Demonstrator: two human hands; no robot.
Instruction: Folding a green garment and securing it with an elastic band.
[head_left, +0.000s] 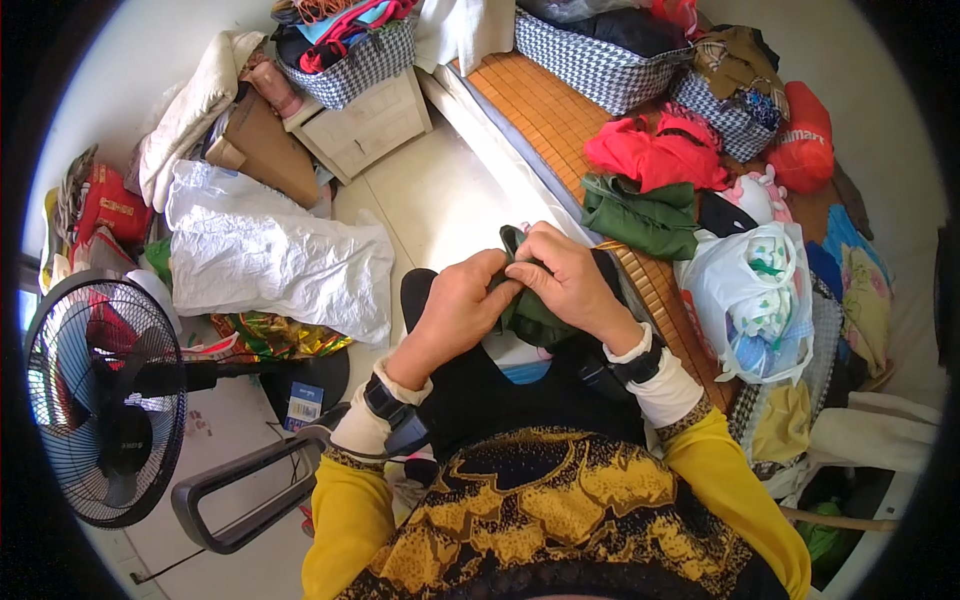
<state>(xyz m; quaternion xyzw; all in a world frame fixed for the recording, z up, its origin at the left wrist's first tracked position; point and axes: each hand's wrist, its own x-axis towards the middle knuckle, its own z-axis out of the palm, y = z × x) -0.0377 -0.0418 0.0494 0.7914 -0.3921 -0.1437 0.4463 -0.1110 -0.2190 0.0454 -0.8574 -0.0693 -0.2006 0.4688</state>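
Between my two hands is a dark green cloth piece (536, 319), bunched up above my lap. My left hand (469, 304) pinches its upper edge between thumb and fingers. From the other side my right hand (566, 281) grips the same edge, and the two thumbs nearly meet. Part of the cloth is hidden behind my fingers and hangs down between my black-clad legs. On the woven mat to the right lies a folded green garment (641, 214), beside a bright red garment (656, 154).
A white plastic bag of patterned cloth (750, 300) sits on the brown mat (540, 82). Houndstooth baskets (600, 64) hold clothes behind it. At left stand a floor fan (109, 397), a white woven sack (274, 251) and a cardboard box (266, 146). A drawer cabinet (367, 124) is at the back.
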